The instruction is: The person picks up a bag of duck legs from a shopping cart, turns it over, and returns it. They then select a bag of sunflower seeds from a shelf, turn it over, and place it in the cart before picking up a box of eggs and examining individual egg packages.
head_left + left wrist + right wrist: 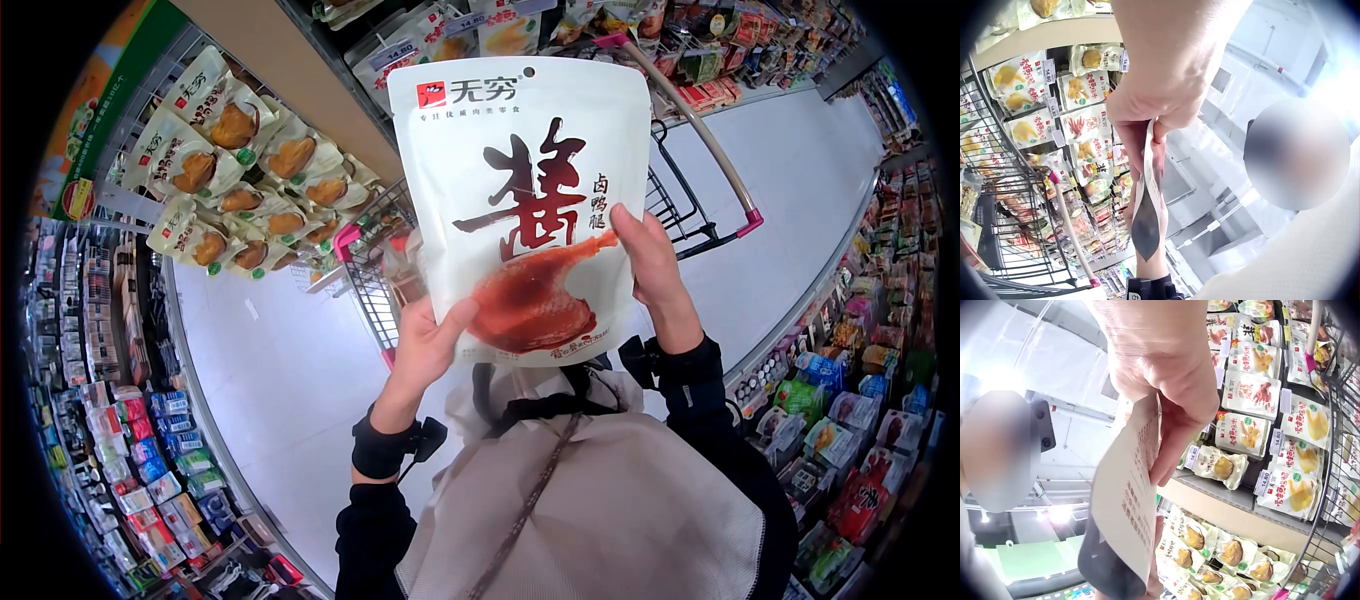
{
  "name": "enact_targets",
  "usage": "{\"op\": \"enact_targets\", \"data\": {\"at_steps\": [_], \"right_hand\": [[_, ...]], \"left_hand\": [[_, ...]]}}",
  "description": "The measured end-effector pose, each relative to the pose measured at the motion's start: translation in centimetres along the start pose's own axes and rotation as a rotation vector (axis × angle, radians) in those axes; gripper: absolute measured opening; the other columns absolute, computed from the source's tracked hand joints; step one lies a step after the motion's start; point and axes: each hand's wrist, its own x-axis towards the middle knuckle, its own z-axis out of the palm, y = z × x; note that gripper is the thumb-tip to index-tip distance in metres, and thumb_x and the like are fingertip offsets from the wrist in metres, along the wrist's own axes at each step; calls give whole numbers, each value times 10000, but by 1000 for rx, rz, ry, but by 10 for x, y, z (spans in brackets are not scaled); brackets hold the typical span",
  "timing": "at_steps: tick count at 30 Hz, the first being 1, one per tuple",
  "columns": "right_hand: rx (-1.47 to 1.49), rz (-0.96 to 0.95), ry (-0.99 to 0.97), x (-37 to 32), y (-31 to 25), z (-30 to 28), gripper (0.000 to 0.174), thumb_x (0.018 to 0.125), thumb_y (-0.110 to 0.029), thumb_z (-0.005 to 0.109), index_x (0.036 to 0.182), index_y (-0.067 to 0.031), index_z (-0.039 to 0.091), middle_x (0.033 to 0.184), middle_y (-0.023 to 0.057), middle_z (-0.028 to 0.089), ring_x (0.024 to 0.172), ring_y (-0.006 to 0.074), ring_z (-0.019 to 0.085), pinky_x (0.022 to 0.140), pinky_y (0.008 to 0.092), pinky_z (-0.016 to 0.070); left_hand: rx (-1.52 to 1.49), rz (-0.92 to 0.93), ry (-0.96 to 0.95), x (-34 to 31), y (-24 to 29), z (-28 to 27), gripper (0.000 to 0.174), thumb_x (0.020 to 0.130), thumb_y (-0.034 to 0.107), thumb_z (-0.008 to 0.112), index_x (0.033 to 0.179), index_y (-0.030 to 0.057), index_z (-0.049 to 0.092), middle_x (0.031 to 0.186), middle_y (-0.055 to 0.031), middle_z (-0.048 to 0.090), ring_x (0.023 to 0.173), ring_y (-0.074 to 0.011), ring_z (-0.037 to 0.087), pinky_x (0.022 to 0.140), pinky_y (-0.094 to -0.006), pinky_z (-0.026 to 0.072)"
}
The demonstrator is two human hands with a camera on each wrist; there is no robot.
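A large white snack pouch point(440, 180) with dark red brush lettering and a picture of a sauced duck leg faces up in the head view. My left hand point(428, 340) pinches its lower left edge, thumb on the front. Higher up on the opposite edge, my right hand point(650, 258) grips it, thumb also on the printed front. Fingers behind the pouch are hidden from the head camera. Edge-on in the left wrist view, the pouch point(1145, 222) shows a dark gusset at its bottom. The right wrist view shows small print on the pouch's back point(1124, 494).
A wire shopping cart point(372, 275) with pink corners stands just beyond the pouch. Similar pouches hang on a rack point(235, 125) at the left. Shelves of packaged goods line the aisle on the right point(850, 410) and left point(150, 470). Priced pouches point(1252, 394) fill the shelf ahead.
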Motion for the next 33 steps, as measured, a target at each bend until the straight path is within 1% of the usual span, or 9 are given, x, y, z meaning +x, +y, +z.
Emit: {"op": "enact_targets", "data": {"at_steps": [3, 6, 9, 12, 15, 18, 28, 31, 33], "right_hand": [[-17, 12, -19, -2, 5, -9, 411, 902, -257, 383, 1179, 45, 392, 1096, 125, 528, 955, 166, 538, 814, 292, 429], [-53, 17, -5, -4, 7, -14, 414, 909, -262, 367, 1178, 51, 392, 1099, 124, 526, 965, 166, 531, 828, 294, 421], [-68, 21, 13, -5, 9, -14, 418, 912, -268, 359, 1177, 54, 392, 1103, 125, 523, 973, 167, 526, 841, 293, 412], [-53, 9, -8, -5, 11, -15, 421, 913, -270, 358, 1179, 54, 389, 1106, 124, 521, 977, 167, 523, 845, 291, 407], [-24, -8, -39, -5, 11, -14, 419, 913, -268, 357, 1181, 52, 389, 1109, 123, 519, 977, 164, 522, 845, 288, 407], [-2, -9, -48, -5, 9, -9, 417, 913, -269, 358, 1178, 52, 392, 1106, 122, 521, 972, 161, 525, 843, 286, 409], [-4, 8, -25, -4, 8, -1, 420, 909, -280, 369, 1163, 53, 403, 1084, 125, 532, 944, 156, 540, 814, 282, 428], [15, 2, 20, -2, 9, 2, 351, 908, -262, 387, 1115, 13, 455, 934, 64, 584, 752, 79, 578, 586, 180, 467], [10, 3, 19, -2, 10, 2, 347, 908, -263, 387, 1106, 12, 461, 922, 61, 587, 734, 75, 579, 568, 176, 464]], "left_hand": [[5, -12, 4, -2, -3, -2, 258, 838, 236, 559, 911, -8, 599, 712, 28, 562, 649, -32, 454, 570, -180, 370], [41, -98, -7, -5, -3, -9, 248, 835, 229, 563, 911, -3, 603, 687, 37, 562, 616, -25, 445, 534, -175, 359], [9, -22, 29, -5, -13, -7, 241, 835, 228, 563, 906, 1, 607, 671, 40, 559, 593, -23, 436, 512, -174, 349], [54, -21, -30, -6, -18, -16, 297, 829, 217, 565, 993, -30, 570, 852, -64, 610, 711, -103, 560, 603, -226, 460], [79, -48, -40, -6, -18, -17, 293, 828, 218, 567, 986, -28, 576, 860, -66, 610, 718, -104, 561, 613, -228, 462], [53, -31, 2, -6, -15, -13, 222, 831, 202, 567, 895, -6, 611, 680, 28, 574, 602, -29, 449, 525, -176, 361], [-51, -46, 6, -3, -19, -16, 224, 832, 193, 564, 906, -14, 607, 732, 17, 580, 653, -40, 471, 579, -186, 381], [-50, -40, -2, -3, -19, -17, 227, 834, 196, 560, 908, -14, 606, 737, 18, 579, 660, -40, 473, 584, -186, 380], [-49, -36, -5, -3, -20, -18, 227, 836, 198, 557, 907, -12, 606, 740, 18, 578, 664, -41, 474, 586, -185, 379]]}}
